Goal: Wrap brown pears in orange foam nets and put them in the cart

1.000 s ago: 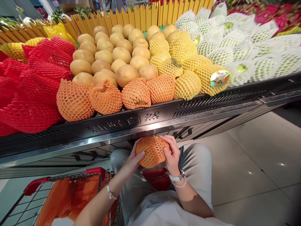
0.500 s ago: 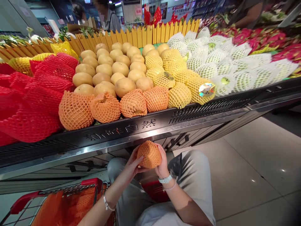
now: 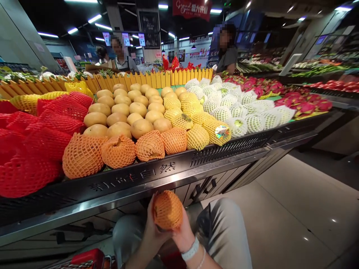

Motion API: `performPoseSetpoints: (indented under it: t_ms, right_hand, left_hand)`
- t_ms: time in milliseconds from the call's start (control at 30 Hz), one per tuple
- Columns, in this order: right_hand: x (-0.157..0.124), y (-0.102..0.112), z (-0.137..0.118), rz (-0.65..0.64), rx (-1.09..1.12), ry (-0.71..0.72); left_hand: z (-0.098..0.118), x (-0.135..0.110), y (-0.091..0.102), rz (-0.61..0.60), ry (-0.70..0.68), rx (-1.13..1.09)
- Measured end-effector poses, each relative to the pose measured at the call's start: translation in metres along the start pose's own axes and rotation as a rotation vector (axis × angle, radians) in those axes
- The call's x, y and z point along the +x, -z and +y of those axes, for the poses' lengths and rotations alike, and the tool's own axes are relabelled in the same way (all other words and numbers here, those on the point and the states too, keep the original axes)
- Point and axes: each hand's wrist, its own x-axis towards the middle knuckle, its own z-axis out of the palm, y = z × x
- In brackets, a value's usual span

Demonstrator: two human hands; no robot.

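I hold one fruit in an orange net sleeve [image 3: 167, 210] between both hands, low in front of the stand's metal edge [image 3: 157, 183]. My left hand [image 3: 153, 233] wraps its left side and my right hand [image 3: 183, 233] cups it from below right, both gripping it. On the stand above, four orange-netted fruits [image 3: 119, 151] sit in the front row, with bare yellow fruits [image 3: 131, 112] stacked behind them. Red-netted fruits [image 3: 36, 142] lie to the left, yellow-netted ones [image 3: 198, 136] and white-netted ones [image 3: 238, 112] to the right. Two people [image 3: 227, 48] stand beyond the yellow fence [image 3: 157, 79].
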Motion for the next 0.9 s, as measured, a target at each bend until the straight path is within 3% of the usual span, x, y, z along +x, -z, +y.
performPoseSetpoints:
  t_ms: [167,300,433,600,733,900]
  right_hand:
    - [-0.013,-0.018,0.002,0.034,-0.171,0.195]
    - [-0.024,-0.039,-0.012,0.034,-0.234,0.183]
    - [-0.022,-0.046,-0.004,-0.049,-0.192,0.225]
    - [-0.016,-0.040,0.013,0.040,-0.075,0.187]
    - [-0.009,-0.033,0.012,0.005,-0.026,0.138]
    - [-0.001,-0.028,0.008,-0.062,-0.065,-0.027]
  left_hand:
    - [0.000,0.001,0.003,0.218,-0.032,-0.073]
    - [-0.001,0.002,0.013,0.295,0.122,-0.143]
    - [-0.004,0.003,0.019,0.358,0.236,-0.159]
    - [0.009,0.000,0.009,0.270,0.130,-0.132]
    - [0.021,-0.002,0.008,0.110,-0.071,0.009]
    - [0.033,0.003,0.022,-0.026,-0.264,0.275]
